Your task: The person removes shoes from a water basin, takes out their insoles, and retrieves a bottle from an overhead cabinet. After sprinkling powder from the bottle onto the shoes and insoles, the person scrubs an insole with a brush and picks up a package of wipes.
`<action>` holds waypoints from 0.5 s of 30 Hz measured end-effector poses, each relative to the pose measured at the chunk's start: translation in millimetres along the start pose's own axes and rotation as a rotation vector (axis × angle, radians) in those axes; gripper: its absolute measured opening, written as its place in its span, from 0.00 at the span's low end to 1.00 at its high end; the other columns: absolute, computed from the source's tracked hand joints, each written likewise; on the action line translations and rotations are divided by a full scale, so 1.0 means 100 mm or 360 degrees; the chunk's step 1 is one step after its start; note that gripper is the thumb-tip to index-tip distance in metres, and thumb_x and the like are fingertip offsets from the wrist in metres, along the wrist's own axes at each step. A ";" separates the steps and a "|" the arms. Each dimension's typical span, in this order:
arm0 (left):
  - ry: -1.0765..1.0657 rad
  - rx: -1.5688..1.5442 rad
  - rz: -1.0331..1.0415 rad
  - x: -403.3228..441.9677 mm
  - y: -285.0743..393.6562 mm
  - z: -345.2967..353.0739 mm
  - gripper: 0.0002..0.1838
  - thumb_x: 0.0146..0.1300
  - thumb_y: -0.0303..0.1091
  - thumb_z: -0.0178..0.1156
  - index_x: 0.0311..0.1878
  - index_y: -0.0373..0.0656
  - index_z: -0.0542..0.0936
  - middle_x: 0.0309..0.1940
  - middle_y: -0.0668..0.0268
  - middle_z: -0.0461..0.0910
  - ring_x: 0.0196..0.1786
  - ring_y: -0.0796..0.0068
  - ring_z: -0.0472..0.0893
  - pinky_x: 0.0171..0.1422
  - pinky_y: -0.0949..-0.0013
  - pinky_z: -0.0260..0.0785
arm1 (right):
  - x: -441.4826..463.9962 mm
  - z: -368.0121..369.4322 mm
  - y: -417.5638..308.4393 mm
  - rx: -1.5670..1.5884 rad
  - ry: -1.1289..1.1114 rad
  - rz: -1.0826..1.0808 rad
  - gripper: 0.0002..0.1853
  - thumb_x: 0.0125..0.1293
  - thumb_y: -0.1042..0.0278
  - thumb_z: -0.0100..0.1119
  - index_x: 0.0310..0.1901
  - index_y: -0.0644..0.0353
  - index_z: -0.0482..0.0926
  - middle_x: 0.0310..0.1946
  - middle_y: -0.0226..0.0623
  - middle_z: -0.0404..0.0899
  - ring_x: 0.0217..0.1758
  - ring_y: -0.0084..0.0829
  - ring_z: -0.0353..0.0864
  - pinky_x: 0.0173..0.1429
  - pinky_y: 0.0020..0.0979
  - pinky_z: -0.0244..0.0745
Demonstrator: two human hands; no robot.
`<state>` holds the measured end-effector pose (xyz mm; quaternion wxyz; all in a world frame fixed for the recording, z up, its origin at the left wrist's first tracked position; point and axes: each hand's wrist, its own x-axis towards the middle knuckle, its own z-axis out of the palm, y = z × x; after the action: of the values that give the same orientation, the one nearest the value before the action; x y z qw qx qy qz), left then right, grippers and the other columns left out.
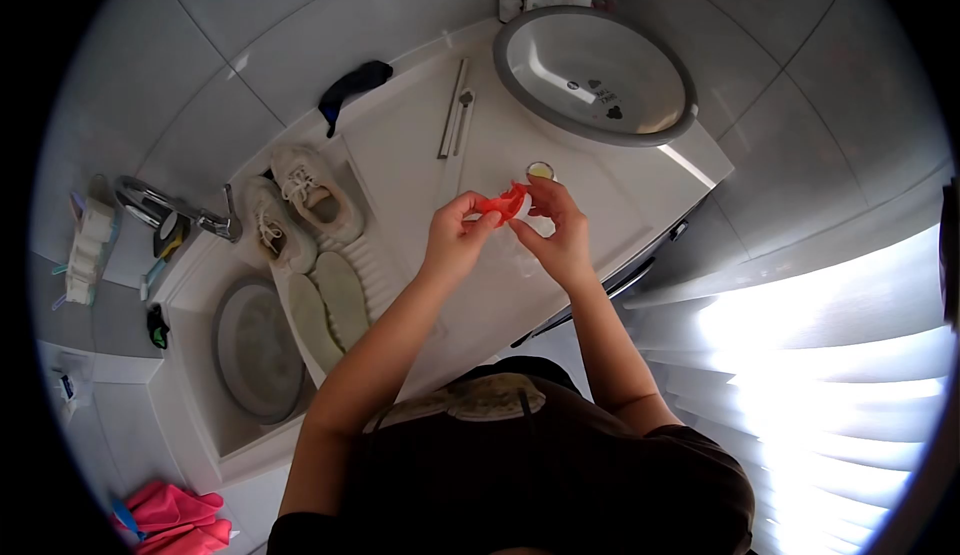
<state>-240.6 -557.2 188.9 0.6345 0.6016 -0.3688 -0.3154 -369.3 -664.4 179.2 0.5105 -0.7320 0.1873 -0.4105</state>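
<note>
Head view: a red flexible piece (503, 207) lies mid-frame between the fingertips, pinched by the left hand (457, 237). The right hand (562, 233), partly open, curves about its right edge; its grip cannot be told. Just above stands a small round container (540, 171).

The head-worn camera looks forward and down past the wearer's chest (560, 470) onto the nearby counter (400, 150).
</note>
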 end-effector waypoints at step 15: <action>-0.0322 0.1600 0.0656 -0.02 -0.13 0.03 0.21 0.51 0.31 0.68 0.49 0.39 0.79 0.38 0.59 0.81 0.42 0.51 0.79 0.54 0.60 0.72 | -0.20 -0.41 0.05 0.0474 -0.0074 0.0111 0.32 0.51 0.85 0.66 0.60 0.66 0.69 0.55 0.40 0.76 0.59 0.32 0.76 0.64 0.35 0.71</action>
<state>-243.7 -558.7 175.8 0.2791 0.7126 -0.6431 -0.0260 -412.5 -676.7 172.2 0.6316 -0.6506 0.1378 -0.3985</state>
